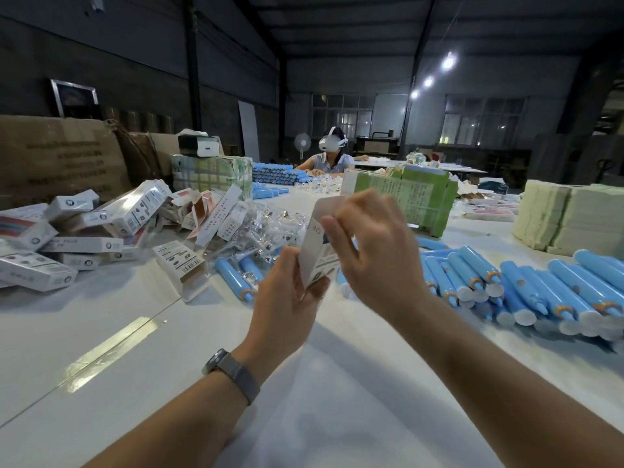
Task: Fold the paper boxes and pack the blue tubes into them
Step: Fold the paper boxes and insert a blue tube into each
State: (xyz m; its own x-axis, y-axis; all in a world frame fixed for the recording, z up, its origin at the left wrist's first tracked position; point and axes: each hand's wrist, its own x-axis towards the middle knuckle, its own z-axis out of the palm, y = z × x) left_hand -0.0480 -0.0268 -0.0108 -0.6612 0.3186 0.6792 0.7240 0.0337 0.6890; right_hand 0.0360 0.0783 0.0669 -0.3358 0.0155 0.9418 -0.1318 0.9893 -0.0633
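A: State the position of the paper box [319,244].

B: It stands upright above the white table [337,383], between both hands. The left hand [287,295] grips its lower end, fingers curled around the base. The right hand [374,251] holds the upper part; the fingertips [329,224] pinch the box's right edge, just below the open top flap.

A: Location of the blue tubes [526,285]?

B: In a row on the table, right of the right hand's fingers. Further tubes [233,276] lie beyond the left fingers, behind the box.

A: Other items?

B: Finished boxes [81,238] piled far left of the left fingers. A watch [233,371] on the left wrist. A seated person [329,157] wearing a headset, well beyond the fingertips.
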